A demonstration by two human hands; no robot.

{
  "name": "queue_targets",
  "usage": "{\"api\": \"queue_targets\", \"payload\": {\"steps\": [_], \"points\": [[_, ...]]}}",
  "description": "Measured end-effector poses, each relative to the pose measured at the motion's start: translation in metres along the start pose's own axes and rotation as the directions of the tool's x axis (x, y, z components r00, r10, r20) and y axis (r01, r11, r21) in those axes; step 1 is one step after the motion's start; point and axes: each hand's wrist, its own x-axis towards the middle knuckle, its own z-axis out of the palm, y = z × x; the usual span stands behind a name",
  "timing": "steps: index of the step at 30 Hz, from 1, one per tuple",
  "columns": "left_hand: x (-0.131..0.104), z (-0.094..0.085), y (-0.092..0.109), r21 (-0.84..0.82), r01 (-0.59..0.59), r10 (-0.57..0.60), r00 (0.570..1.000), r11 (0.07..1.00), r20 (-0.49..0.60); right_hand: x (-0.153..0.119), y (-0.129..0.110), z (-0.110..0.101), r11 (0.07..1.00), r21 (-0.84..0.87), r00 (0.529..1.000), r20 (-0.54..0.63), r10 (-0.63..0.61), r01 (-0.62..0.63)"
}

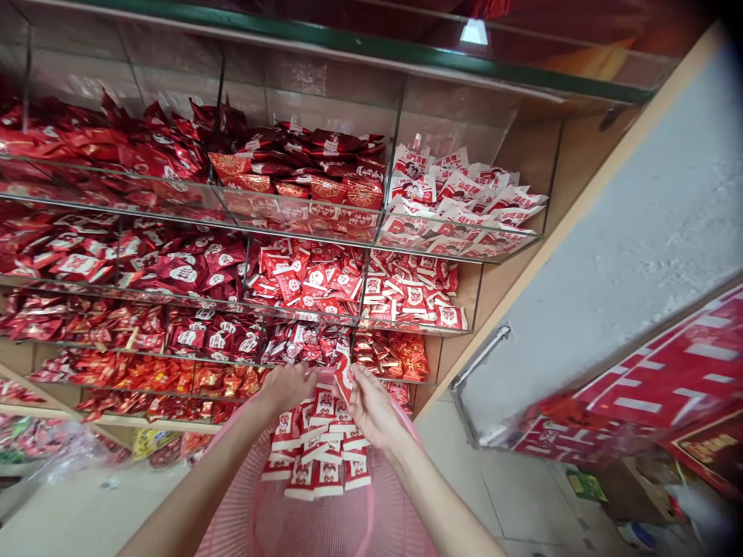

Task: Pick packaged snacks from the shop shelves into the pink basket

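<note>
A clear bag of red-and-white snack packets (319,452) is being held at its top edge, with the left hand (289,384) and right hand (370,406) each pinched shut on it. Directly beneath both grips (partly hidden) a pink basket (232,514) is sitting; beyond them, glass shelf bins (325,220) are standing.

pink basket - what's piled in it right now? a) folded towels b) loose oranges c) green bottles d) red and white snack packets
d: the pink basket holds a heap of red and white snack packets, with the left hand and right hand both at the top of the heap, below the shelves of similar packets.
</note>
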Motion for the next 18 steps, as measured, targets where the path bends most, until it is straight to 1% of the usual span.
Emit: {"api": "queue_targets", "payload": {"steps": [3, 7, 13, 18], "points": [[0.001, 0.0, 0.003, 0.067, -0.014, 0.014, 1.0, 0.998, 0.014, -0.002, 0.006, -0.001, 0.996, -0.023, 0.996, -0.004, 0.084, -0.084], [0.002, 0.001, 0.006, 0.142, -0.013, 0.011, 1.0, 0.99, 0.01, -0.005, 0.005, -0.001, 0.993, -0.028, 0.993, 0.001, 0.118, -0.118], [0.002, 0.001, 0.006, 0.17, -0.021, 0.018, 1.0, 0.985, 0.021, -0.011, -0.001, 0.003, 0.989, -0.115, 0.992, 0.065, 0.104, -0.096], [0.0, -0.002, 0.006, 0.16, -0.041, 0.033, 0.998, 0.986, 0.052, -0.016, 0.001, 0.001, 0.975, -0.218, 0.981, 0.176, 0.086, -0.046]]}}
